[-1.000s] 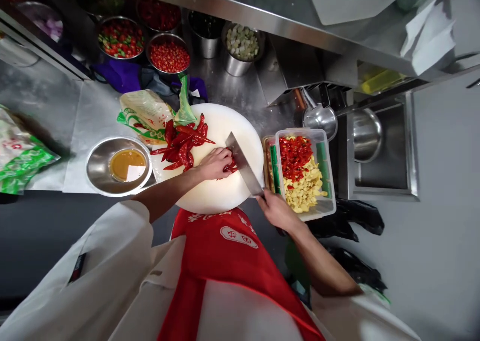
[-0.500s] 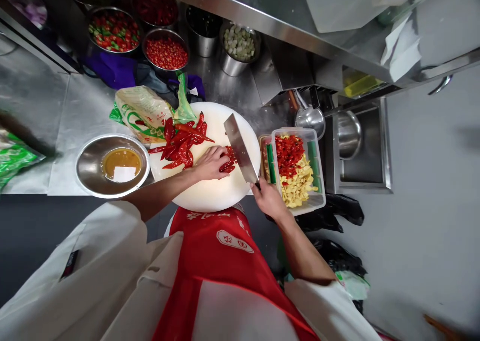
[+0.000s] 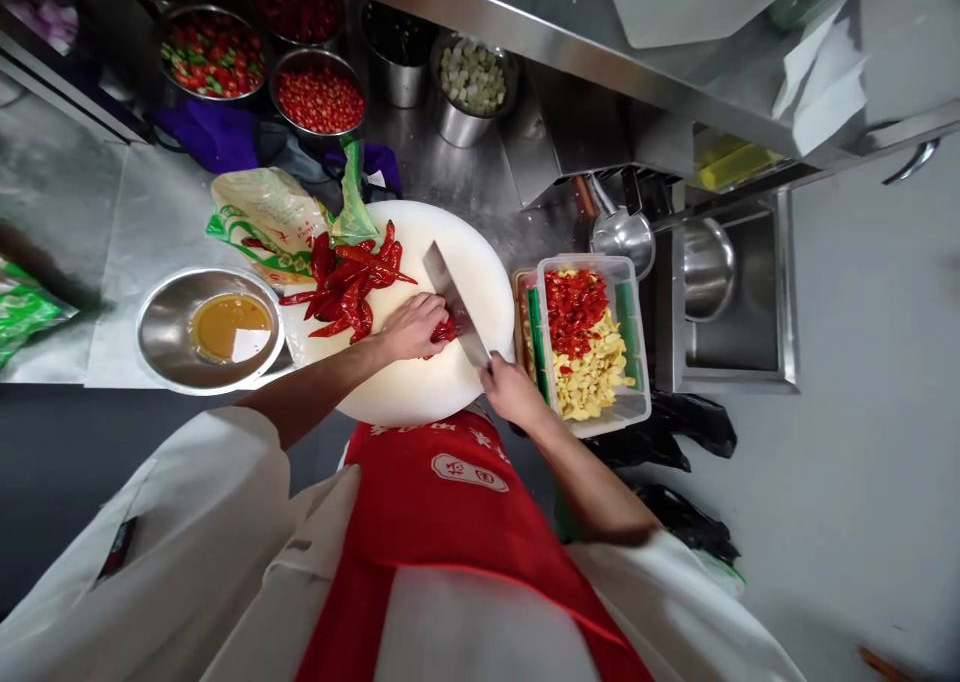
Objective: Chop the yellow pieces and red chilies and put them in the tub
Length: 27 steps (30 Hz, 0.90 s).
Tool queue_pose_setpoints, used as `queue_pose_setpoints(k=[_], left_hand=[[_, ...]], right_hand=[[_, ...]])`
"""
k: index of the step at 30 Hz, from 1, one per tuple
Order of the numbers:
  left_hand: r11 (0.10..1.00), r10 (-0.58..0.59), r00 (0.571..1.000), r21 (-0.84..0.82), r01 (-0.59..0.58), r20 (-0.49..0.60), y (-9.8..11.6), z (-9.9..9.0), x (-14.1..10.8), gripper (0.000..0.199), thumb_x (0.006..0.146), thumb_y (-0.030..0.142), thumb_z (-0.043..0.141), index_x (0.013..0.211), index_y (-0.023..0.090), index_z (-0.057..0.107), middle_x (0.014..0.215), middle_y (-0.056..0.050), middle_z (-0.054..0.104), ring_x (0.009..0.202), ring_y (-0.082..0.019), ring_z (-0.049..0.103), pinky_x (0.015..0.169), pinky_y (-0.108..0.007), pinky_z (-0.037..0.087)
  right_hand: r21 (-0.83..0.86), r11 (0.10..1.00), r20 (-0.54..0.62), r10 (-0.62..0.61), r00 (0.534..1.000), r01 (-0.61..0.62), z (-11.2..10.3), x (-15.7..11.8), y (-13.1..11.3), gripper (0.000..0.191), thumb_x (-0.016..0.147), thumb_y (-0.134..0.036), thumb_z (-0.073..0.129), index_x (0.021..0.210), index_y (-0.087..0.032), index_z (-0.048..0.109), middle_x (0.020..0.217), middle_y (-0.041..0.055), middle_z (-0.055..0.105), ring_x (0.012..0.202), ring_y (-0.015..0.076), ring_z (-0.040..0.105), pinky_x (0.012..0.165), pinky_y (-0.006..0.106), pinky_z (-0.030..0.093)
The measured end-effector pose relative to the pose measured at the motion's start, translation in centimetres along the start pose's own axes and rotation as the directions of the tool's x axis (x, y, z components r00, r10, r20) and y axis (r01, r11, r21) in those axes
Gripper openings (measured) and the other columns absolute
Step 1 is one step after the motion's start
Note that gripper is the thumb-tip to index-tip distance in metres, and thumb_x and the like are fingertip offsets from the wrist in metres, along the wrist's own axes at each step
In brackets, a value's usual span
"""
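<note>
My right hand (image 3: 514,394) is wrapped round the handle of a cleaver (image 3: 457,307), whose broad blade stands over the round white cutting board (image 3: 409,397). Just left of the blade, my left hand (image 3: 414,326) presses with curled fingers on cut red chili peppers (image 3: 444,330). The blade hides part of these pieces. Behind my left hand, whole red chilies (image 3: 349,280) lie heaped on the board's left side. A printed plastic bag (image 3: 266,212) with a chili in its mouth leans at the board's back left edge.
Right of the board stands a clear plastic tub (image 3: 636,362) holding chopped red chili and yellow slices. A steel bowl (image 3: 161,327) with brownish liquid sits at left. Steel pots of cut vegetables, including a pot (image 3: 461,127) of pale cubes, line the back under a metal shelf (image 3: 450,7).
The cleaver and my right hand have moved left, closer to my left hand, and the blade now covers more of the cut chilies. The whole view has shifted slightly.
</note>
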<state>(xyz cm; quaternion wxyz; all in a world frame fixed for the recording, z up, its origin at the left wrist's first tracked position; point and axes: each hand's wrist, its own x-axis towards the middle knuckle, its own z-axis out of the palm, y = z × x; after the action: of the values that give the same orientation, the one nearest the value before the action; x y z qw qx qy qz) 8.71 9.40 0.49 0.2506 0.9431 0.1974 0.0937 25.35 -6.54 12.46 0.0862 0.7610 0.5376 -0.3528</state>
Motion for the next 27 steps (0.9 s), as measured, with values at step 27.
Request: queue_pose_setpoints(k=[27], left_hand=[[0.995,0.066,0.996,0.068,-0.071,0.063,0.3,-1.2,-1.2,0.026,0.091,0.038,0.057,0.106,0.018,0.065,0.120,-0.011,0.058,0.116,-0.028,0.050,0.102,-0.043,0.044]], right_hand=[[0.059,0.998,-0.083,-0.019,0.996,0.024,1.2,2.0,-1.0,0.024,0.102,-0.032,0.040,0.108,-0.016,0.057,0.093,0.0118,0.074,0.085,0.0228,0.068,0.068,0.027,0.037]])
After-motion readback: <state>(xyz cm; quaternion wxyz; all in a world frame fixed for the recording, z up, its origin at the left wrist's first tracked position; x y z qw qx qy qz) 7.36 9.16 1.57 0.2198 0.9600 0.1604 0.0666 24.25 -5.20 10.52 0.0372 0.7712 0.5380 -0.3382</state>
